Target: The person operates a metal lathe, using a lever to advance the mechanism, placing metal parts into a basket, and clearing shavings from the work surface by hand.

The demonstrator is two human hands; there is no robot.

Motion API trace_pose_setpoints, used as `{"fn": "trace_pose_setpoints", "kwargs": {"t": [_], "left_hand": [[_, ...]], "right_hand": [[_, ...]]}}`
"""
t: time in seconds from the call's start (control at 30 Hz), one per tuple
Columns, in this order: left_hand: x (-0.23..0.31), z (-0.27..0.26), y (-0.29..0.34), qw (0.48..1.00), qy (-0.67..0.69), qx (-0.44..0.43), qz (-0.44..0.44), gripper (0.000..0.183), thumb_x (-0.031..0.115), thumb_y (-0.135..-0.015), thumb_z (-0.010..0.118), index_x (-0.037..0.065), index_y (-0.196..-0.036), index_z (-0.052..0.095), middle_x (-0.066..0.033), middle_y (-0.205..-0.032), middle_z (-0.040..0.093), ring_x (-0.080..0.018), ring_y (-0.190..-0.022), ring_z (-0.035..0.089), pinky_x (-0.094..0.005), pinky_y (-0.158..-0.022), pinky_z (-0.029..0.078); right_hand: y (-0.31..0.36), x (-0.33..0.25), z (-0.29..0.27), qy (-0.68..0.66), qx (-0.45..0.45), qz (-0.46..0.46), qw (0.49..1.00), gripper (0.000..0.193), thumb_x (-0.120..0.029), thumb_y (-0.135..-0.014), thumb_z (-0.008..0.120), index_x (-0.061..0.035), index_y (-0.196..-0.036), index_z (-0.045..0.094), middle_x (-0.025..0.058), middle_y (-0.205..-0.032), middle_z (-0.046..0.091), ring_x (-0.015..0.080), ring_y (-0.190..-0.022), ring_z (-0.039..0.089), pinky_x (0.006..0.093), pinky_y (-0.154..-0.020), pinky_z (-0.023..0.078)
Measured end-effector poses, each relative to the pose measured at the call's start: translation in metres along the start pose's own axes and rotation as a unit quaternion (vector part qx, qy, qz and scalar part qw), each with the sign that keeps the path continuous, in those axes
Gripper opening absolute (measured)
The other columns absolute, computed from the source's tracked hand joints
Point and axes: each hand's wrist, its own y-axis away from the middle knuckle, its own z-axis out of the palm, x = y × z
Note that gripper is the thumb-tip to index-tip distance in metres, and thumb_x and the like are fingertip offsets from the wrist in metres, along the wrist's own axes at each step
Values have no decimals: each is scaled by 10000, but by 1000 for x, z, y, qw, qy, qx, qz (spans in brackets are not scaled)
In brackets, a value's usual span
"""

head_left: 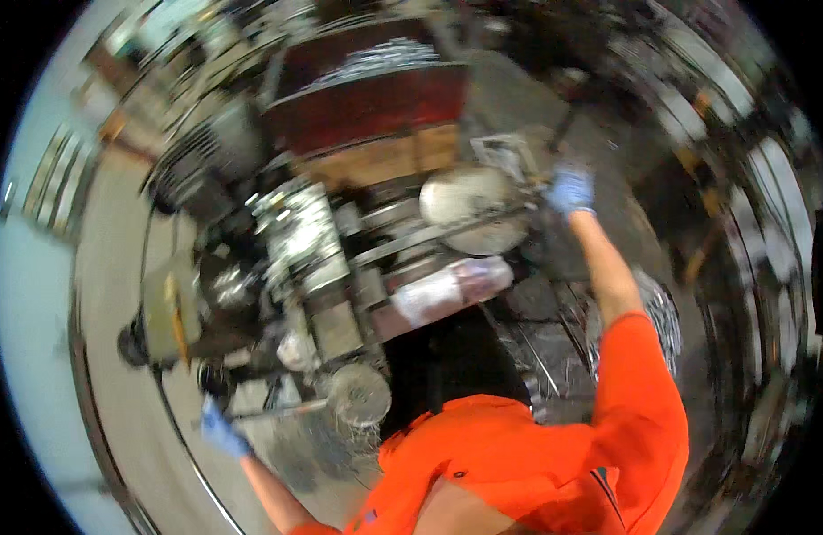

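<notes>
My left hand (222, 432), in a thin blue glove, is closed around the outer end of a metal rod handle (291, 409). That rod runs to a round metal disc (360, 395) at the near side of a workshop machine. My right hand (572, 191), gloved in blue too, reaches far to the right with its fingers around the end of a long metal lever (447, 230); blur hides the fingertips. The lever crosses a round pale plate (465, 196). Just nearer lies a bundle wrapped in whitish and pinkish material (453, 290) on the machine's ledge.
Beyond the machine stands a dark red metal bin (367, 114) with shiny metal pieces (384, 59) inside. A ribbed motor (220, 143) is at the far left. Shiny scrap (658, 321) sits beside my right arm. Thin rods (538, 357) lie near my right side.
</notes>
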Motion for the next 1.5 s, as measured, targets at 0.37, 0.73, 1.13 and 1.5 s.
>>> {"fn": "trace_pose_setpoints", "kwargs": {"t": [0.37,0.73,1.13,1.5], "left_hand": [[-197,-13,10,902,-344,-226,131,307,255,-865,573,-43,-917,621,-190,-933,653,-290,-780,610,-410,-663,460],[-140,22,47,856,-415,-304,46,396,405,-843,536,49,-970,652,-172,-926,662,-336,-798,630,-422,-673,488],[-191,32,37,915,-277,-277,-96,269,151,-819,580,10,-1048,598,-124,-942,633,-193,-601,547,-342,-506,455],[-89,-61,6,927,-296,-199,-113,321,308,-887,514,29,-994,630,-180,-814,652,-293,-694,628,-411,-636,476]], "right_hand": [[200,-4,16,-230,6,-51,972,426,-474,-754,593,-71,-857,684,140,-936,635,318,-942,558,429,-914,369],[246,-29,5,-271,-55,-84,957,383,-450,-752,607,-76,-754,689,136,-799,647,319,-831,579,408,-851,405],[214,-61,-32,-327,40,-165,930,342,-440,-744,604,-104,-700,650,148,-657,597,352,-665,556,444,-691,434],[139,-165,-128,-350,83,-328,873,201,-256,-739,701,-63,-796,690,111,-730,641,280,-647,600,346,-624,473]]}}
